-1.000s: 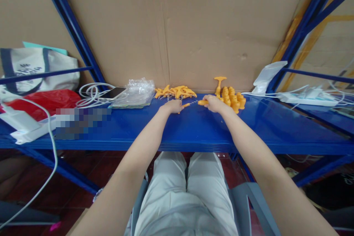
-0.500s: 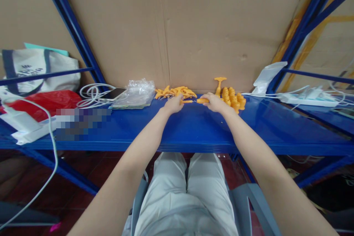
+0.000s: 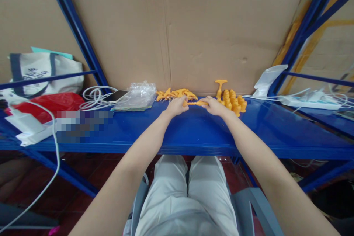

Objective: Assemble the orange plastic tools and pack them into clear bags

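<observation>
From my distant seat, I see the left hand (image 3: 177, 107) pinching an orange ridged rod (image 3: 191, 103), while the right hand (image 3: 214, 106) grasps an orange sleeve (image 3: 202, 103). These two pieces lie in one line between the hands, above the back half of the blue table (image 3: 193, 131); whether the rod's tip is inside the sleeve, I cannot tell well at this size. Toward me, a wide blue strip gives room up to the front edge. Behind, room is tighter: an orange pile (image 3: 182, 93) sits near the cardboard wall (image 3: 166, 37), and standing orange pieces (image 3: 233, 102) are just beside the right hand.
</observation>
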Demonstrator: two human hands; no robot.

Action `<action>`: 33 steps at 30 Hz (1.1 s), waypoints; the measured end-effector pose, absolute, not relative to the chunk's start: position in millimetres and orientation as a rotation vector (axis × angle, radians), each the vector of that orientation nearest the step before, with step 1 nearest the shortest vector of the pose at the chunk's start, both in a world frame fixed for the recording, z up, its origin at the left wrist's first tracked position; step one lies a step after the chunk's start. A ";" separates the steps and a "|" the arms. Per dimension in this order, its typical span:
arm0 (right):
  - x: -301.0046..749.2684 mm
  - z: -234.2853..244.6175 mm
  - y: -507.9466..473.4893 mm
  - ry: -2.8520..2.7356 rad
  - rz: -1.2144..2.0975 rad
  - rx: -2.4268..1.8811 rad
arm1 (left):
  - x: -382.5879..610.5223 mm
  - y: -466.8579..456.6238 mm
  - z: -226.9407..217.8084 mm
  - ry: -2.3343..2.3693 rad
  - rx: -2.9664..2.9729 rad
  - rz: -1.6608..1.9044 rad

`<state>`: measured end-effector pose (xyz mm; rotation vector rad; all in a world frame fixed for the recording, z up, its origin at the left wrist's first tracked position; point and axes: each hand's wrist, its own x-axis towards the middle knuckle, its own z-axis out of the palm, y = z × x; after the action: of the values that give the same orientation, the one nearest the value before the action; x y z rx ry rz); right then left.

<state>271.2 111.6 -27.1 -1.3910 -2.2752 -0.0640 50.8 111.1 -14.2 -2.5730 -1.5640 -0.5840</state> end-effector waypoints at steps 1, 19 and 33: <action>270.7 -27.9 111.9 -2.278 -0.055 -1.378 | 50.5 111.6 -14.5 -1.562 -2.579 -0.580; 282.5 -27.4 119.6 -1.844 0.646 -1.310 | 46.0 117.4 -16.3 -1.634 -2.601 -0.664; 267.7 -12.5 97.9 -1.622 0.845 -1.440 | 48.6 118.5 -17.7 -1.605 -2.566 -0.630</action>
<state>267.7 97.9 -12.5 -1.4402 -1.6220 0.8454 48.6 118.5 -17.7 -2.5658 -1.6047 -0.6303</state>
